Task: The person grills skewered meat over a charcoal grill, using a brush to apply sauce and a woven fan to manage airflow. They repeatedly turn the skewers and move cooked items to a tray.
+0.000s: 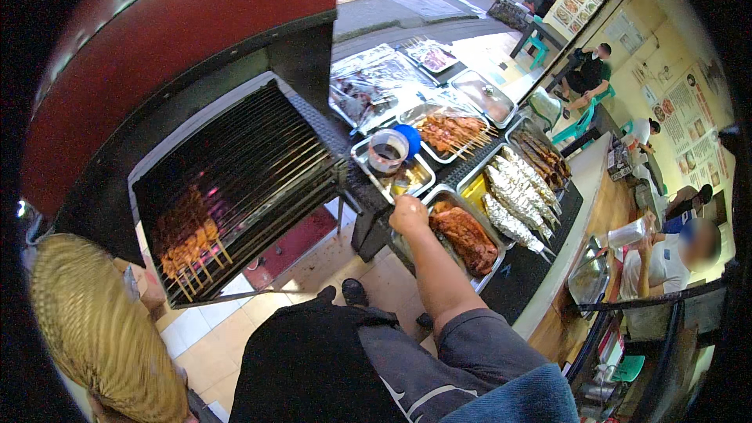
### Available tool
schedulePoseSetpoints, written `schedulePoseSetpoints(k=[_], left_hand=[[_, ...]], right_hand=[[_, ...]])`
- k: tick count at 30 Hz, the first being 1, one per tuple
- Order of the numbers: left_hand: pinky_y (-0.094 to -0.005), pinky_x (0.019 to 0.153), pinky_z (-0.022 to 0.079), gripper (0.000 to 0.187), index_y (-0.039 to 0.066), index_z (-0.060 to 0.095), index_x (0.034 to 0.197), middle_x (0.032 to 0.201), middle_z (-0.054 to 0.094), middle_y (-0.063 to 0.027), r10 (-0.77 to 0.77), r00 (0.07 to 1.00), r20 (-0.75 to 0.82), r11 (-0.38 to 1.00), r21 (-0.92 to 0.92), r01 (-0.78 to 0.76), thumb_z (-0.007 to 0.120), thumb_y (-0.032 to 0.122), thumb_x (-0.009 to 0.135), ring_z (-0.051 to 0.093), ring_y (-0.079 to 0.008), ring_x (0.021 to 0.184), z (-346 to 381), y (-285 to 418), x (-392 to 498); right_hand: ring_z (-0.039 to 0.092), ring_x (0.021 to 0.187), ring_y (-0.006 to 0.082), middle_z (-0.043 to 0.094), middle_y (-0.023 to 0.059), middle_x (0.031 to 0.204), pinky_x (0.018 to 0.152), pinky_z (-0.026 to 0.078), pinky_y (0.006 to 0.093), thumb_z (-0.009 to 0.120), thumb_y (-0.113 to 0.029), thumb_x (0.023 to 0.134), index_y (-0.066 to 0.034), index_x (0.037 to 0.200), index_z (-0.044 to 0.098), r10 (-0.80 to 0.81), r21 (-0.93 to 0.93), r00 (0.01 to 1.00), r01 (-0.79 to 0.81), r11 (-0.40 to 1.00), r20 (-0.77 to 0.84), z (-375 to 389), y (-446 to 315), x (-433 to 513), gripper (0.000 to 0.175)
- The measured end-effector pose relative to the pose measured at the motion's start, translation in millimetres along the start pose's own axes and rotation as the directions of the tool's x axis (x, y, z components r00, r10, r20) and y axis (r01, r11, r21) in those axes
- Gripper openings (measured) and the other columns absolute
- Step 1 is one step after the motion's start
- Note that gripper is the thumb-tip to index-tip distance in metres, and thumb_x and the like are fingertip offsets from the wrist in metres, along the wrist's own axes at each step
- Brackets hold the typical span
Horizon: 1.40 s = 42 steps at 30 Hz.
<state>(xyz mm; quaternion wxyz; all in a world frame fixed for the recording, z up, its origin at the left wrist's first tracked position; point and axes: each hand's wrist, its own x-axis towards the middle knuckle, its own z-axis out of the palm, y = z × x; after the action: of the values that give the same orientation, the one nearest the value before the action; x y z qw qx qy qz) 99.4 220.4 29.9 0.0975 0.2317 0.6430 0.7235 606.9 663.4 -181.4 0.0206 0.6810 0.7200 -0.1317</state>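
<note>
At the lower left my left hand [101, 410], mostly hidden, grips a woven straw hand fan [97, 317], slightly blurred. The fan is beside the near end of the charcoal grill [258, 188], where skewered meat [197, 241] lies over glowing coals. My right hand [409, 214] is curled at the near edge of a small metal tray [427, 171]; whether its fingers hold something is hidden. A clear plastic tub of dark sauce [388, 151] with a blue lid [408, 140] beside it stands in that tray. Just right of this hand, a large browned piece of meat [464, 238] fills another tray.
Foil-wrapped fish [517, 191], raw skewers [455, 132] and dark grilled pieces [537, 155] lie in trays along the black stand. A wooden counter [605, 188] runs along the right, with a person [658, 264] behind it. A red hood [176, 41] overhangs the grill.
</note>
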Motion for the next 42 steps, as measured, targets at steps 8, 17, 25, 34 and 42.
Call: schedulePoseSetpoints(k=[8, 17, 25, 34, 42], left_hand=[[-0.0402, 0.105, 0.046, 0.049, 0.000, 0.065, 0.128, 0.123, 0.068, -0.0124, 0.030, 0.993, -0.117, 0.999, 0.045, -0.024, 0.060, 0.043, 0.105, 0.061, -0.0234, 0.117, 15.0, 25.6, -31.4], [-0.0401, 0.104, 0.047, 0.050, 0.000, 0.065, 0.128, 0.123, 0.068, -0.0117, 0.065, 0.972, -0.224, 0.996, 0.069, -0.051, 0.060, 0.044, 0.105, 0.061, -0.0229, 0.115, -12.7, 43.8, -64.6], [-0.0400, 0.104, 0.047, 0.050, 0.000, 0.065, 0.127, 0.123, 0.068, -0.0111, -0.025, 0.959, -0.281, 0.996, -0.094, -0.002, 0.060, 0.044, 0.104, 0.061, -0.0225, 0.114, -43.7, 52.4, -85.1], [-0.0439, 0.104, 0.047, 0.039, -0.002, 0.057, 0.136, 0.132, 0.062, -0.0128, 0.085, 0.952, -0.295, 0.898, -0.391, -0.201, 0.051, 0.025, 0.108, 0.060, -0.0260, 0.117, -85.4, 54.5, -112.7], [-0.0363, 0.097, 0.052, 0.029, 0.000, 0.062, 0.124, 0.115, 0.067, -0.0107, -0.062, 0.941, -0.333, 0.980, -0.198, -0.005, 0.051, 0.022, 0.109, 0.064, -0.0197, 0.110, -114.0, 12.7, -84.8]], right_hand=[[0.072, 0.107, 0.0351, 0.076, 0.0198, 0.109, 0.091, 0.057, 0.0459, 0.074, -0.030, 0.089, -0.0117, 0.112, 0.079, 0.051, 0.429, 0.983, 0.031, 0.903, -0.179, -1.3, 47.2, 36.6, 0.031], [0.073, 0.083, 0.0366, 0.076, 0.0205, 0.088, 0.079, 0.056, 0.0441, 0.073, -0.034, 0.092, -0.0061, 0.099, 0.078, 0.170, 0.609, 0.871, 0.171, 0.774, -0.460, -65.2, 38.3, 132.2, 0.029], [0.073, 0.086, 0.0373, 0.078, 0.0185, 0.094, 0.082, 0.056, 0.0461, 0.071, -0.039, 0.092, -0.0014, 0.104, 0.077, 0.142, 0.550, 0.819, 0.235, 0.802, -0.556, -62.8, 13.8, 143.7, 0.040], [0.064, 0.070, 0.0084, 0.074, 0.0084, 0.089, 0.061, 0.049, 0.0226, 0.073, -0.014, 0.099, -0.0035, 0.116, 0.074, -0.481, 0.936, 0.814, 0.348, -0.045, -0.326, -109.8, -199.2, 38.9, 0.020], [0.071, 0.095, 0.0383, 0.075, 0.0173, 0.102, 0.085, 0.057, 0.0474, 0.075, -0.021, 0.088, -0.0085, 0.108, 0.075, -0.980, 0.039, 0.052, 0.998, 0.046, -0.193, -61.6, -352.8, -86.5, 0.023]])
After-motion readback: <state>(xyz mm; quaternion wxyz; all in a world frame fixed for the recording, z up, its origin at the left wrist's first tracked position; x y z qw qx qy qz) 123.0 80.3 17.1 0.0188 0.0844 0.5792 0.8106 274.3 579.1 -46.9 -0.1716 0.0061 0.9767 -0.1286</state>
